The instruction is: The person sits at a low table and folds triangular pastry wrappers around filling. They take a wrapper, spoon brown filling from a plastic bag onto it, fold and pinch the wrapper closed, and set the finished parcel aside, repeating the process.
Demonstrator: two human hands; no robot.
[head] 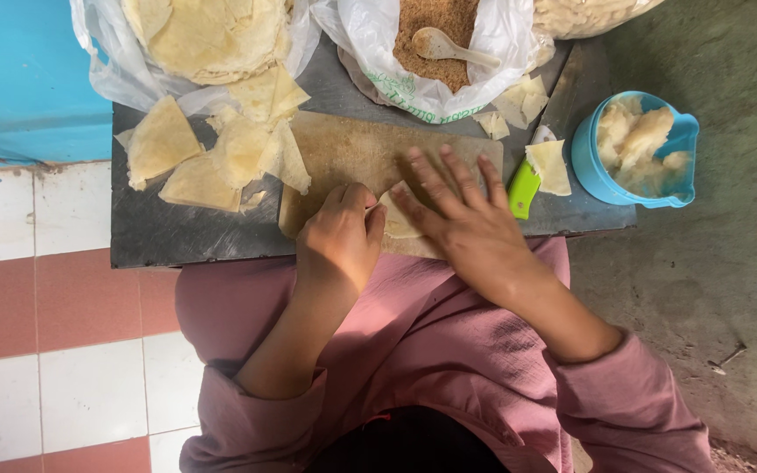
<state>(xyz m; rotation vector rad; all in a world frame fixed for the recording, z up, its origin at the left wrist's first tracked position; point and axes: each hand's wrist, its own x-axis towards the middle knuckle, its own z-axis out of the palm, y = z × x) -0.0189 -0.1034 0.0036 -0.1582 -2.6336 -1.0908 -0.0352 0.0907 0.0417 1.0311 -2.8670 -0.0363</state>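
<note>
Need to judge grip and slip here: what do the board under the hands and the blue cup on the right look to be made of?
The board looks like bare wood: matte tan, worn and floury, no sheen. The blue cup looks like moulded plastic: an even colour, smooth thin rim, slight gloss. Both hands, left hand and right hand, press a pale wrapper on the board.

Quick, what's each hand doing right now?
Left hand: curled shut, pinching the pale folded dough wrapper on the brown wooden board.
Right hand: open, fingers spread flat, pressing the wrapper.
</note>
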